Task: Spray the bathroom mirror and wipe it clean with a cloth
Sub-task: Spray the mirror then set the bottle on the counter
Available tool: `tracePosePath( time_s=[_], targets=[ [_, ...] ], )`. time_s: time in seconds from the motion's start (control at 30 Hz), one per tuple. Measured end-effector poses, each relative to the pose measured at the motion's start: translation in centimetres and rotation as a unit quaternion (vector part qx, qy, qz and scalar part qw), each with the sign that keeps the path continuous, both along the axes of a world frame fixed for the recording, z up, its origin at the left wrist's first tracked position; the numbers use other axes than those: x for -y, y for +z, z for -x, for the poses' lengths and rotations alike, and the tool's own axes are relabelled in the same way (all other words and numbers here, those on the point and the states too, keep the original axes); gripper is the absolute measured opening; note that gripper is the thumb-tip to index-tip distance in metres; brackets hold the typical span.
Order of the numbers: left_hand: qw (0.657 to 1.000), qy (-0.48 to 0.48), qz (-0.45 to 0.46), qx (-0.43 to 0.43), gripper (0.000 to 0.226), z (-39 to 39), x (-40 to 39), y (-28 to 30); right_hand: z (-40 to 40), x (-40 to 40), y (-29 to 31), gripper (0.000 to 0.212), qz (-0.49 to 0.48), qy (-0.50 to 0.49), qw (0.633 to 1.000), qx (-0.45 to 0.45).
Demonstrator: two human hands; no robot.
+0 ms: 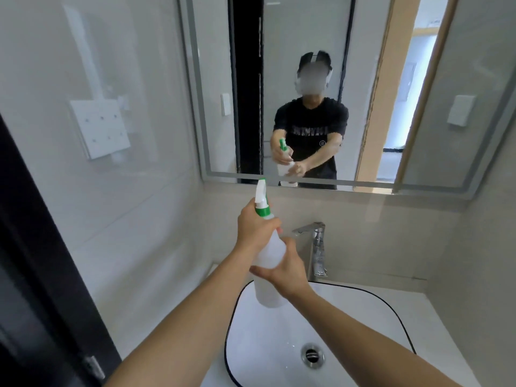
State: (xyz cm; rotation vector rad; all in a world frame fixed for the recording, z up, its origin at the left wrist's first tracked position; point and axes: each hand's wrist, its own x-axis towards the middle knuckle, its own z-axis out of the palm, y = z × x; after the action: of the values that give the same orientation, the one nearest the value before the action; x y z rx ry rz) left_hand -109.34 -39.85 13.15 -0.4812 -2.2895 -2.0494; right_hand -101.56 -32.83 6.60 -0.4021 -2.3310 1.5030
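A white spray bottle [269,291] with a green collar and white trigger head is held upright over the sink, its nozzle pointing up toward the mirror [321,88]. My left hand [255,227] grips the bottle's neck just below the trigger. My right hand [283,268] wraps around the bottle's body from the right. The mirror fills the upper wall and reflects a person in a black shirt holding the same bottle. No cloth is in view.
A white sink [349,325] with a metal drain sits below, and a chrome faucet [317,247] stands just right of the bottle. A white socket plate [100,127] is on the tiled left wall. A dark door edge [33,247] runs along the left.
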Motion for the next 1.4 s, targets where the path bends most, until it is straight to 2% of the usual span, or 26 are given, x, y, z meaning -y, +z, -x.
tracePosePath(
  time_s=[0.13, 0.43, 0.67, 0.9, 1.1, 1.33, 1.4],
  targets=[
    [0.999, 0.019, -0.015, -0.027, 0.045, 1.1, 1.2, 3.6, 1.7, 0.6, 3.2, 0.078, -0.017, 0.027, 0.999, -0.039],
    [0.987, 0.01, -0.073, -0.141, 0.045, 2.4, 1.8, 16.2, 4.6, 0.2, 15.0, 0.077, -0.05, 0.063, 0.981, -0.178],
    [0.973, 0.024, -0.092, -0.211, 0.044, 2.1, 1.4, 23.4, 5.0, -0.8, 22.2, 0.079, -0.085, 0.065, 0.967, -0.233],
    [0.964, 0.031, -0.129, -0.232, 0.035, 1.8, -0.2, 25.0, 4.4, -2.2, 24.2, 0.074, -0.09, 0.067, 0.964, -0.241],
    [0.963, 0.028, -0.117, -0.239, 0.03, 0.9, -1.6, 25.3, 4.2, -3.7, 24.3, 0.076, -0.09, 0.055, 0.963, -0.248],
    [0.956, -0.055, -0.095, -0.273, 0.029, -1.2, -5.7, 27.9, 1.7, -6.6, 25.4, 0.079, -0.066, -0.009, 0.952, -0.298],
    [0.952, -0.087, -0.091, -0.28, 0.036, -2.4, -7.4, 28.5, 0.6, -7.9, 25.8, 0.08, -0.064, -0.037, 0.947, -0.312]
  ],
)
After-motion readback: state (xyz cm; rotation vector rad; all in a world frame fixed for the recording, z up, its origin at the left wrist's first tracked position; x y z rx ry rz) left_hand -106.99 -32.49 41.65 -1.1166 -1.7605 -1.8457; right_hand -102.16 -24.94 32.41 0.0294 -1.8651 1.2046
